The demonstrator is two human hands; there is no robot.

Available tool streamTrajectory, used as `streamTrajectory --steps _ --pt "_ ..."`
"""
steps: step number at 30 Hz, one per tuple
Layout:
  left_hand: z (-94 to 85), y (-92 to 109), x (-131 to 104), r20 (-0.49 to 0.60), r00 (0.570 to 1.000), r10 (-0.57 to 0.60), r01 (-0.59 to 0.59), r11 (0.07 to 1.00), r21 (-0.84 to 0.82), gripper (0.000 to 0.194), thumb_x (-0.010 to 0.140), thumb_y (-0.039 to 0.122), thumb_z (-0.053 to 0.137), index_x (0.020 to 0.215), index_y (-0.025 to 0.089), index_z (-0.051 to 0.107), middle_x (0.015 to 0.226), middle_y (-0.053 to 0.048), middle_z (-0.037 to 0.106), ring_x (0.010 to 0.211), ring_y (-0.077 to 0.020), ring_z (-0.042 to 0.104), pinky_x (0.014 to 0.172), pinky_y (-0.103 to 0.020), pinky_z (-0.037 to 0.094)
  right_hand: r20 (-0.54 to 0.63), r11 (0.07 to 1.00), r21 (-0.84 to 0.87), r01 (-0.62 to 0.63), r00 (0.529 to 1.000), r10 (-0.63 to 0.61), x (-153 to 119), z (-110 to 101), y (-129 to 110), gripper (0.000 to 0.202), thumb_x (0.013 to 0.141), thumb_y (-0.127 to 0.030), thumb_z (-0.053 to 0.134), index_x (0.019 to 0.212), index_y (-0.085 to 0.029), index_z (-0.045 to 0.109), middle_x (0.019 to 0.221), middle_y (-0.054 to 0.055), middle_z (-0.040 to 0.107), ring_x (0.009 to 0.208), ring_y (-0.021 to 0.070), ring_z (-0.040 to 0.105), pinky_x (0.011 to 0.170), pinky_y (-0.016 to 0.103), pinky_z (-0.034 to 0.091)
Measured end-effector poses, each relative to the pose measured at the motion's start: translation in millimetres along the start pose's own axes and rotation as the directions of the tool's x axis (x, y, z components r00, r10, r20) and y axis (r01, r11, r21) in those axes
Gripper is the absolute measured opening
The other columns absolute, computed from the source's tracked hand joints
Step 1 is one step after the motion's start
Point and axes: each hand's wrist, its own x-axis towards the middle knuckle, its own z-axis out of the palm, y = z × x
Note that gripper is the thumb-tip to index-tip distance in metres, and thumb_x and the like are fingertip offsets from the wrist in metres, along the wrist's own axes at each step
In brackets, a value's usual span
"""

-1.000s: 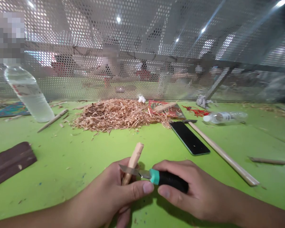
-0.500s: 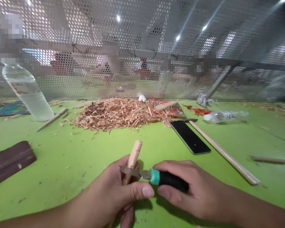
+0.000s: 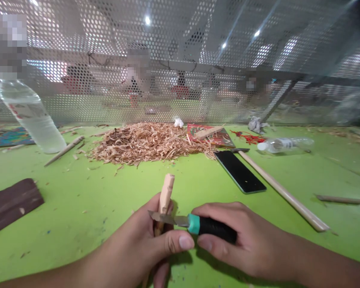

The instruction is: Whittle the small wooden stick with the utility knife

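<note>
My left hand is closed around a partly whittled wooden stick, its pale carved end pointing up and away from me. In my right hand is a carving knife with a black and teal handle. The knife's blade lies across the stick just below its pale part, pointing left. My left thumb is close beneath the blade. The lower end of the stick is mostly hidden by my left hand.
Beyond my hands lies a heap of wood shavings. To the right are a phone, a long-handled tool, a pencil-like stick and a lying bottle. A full water bottle and brown sheet are left. A perforated screen stands behind.
The carved end of the stick has tipped slightly left and the knife has shifted a little left with it. Both hands keep their holds.
</note>
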Motion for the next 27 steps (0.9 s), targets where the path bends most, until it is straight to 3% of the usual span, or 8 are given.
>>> streamTrajectory --steps 7,14,22,27 --pt "0.4 2.6 -1.4 0.005 0.999 -0.040 0.039 0.998 0.052 0.049 0.090 0.057 0.084 0.101 0.024 0.050 0.058 0.014 0.051 0.038 -0.0032 0.050 0.037 -0.008 0.041 -0.025 1.000 0.005 0.006 1.000 -0.006 -0.5 -1.8 1.9 0.027 0.107 -0.044 0.061 0.103 -0.019 0.070 0.081 -0.002 0.064 0.069 0.0130 0.057 0.064 0.022 0.041" --pt "4.4 5.4 -1.7 -0.030 0.999 -0.024 0.026 0.997 0.067 0.055 0.087 0.063 0.084 0.100 0.024 0.048 0.065 0.013 0.055 0.038 -0.0014 0.049 0.036 -0.007 0.039 0.015 1.000 0.021 0.007 1.000 -0.007 1.4 -2.0 0.7 0.027 0.106 -0.044 0.062 0.095 -0.020 0.068 0.077 -0.003 0.060 0.066 0.0119 0.053 0.061 0.022 0.038" --pt "2.8 4.2 -3.3 -0.002 1.000 -0.009 0.009 0.995 0.101 0.050 0.093 0.062 0.079 0.105 0.025 0.046 0.056 0.015 0.052 0.036 -0.0018 0.043 0.038 -0.007 0.038 0.018 0.999 0.033 0.023 1.000 -0.023 0.8 -2.0 3.4 0.026 0.105 -0.044 0.063 0.097 -0.020 0.068 0.079 -0.003 0.061 0.067 0.0120 0.053 0.062 0.021 0.038" --pt "6.1 5.1 -4.8 0.009 1.000 0.013 -0.014 0.994 0.107 0.050 0.093 0.061 0.079 0.097 0.026 0.042 0.053 0.015 0.048 0.037 -0.0013 0.039 0.038 -0.007 0.038 0.017 0.999 0.021 0.031 0.999 -0.031 0.7 -3.0 1.8 0.028 0.106 -0.045 0.062 0.095 -0.020 0.067 0.077 -0.003 0.060 0.066 0.0123 0.052 0.061 0.022 0.038"
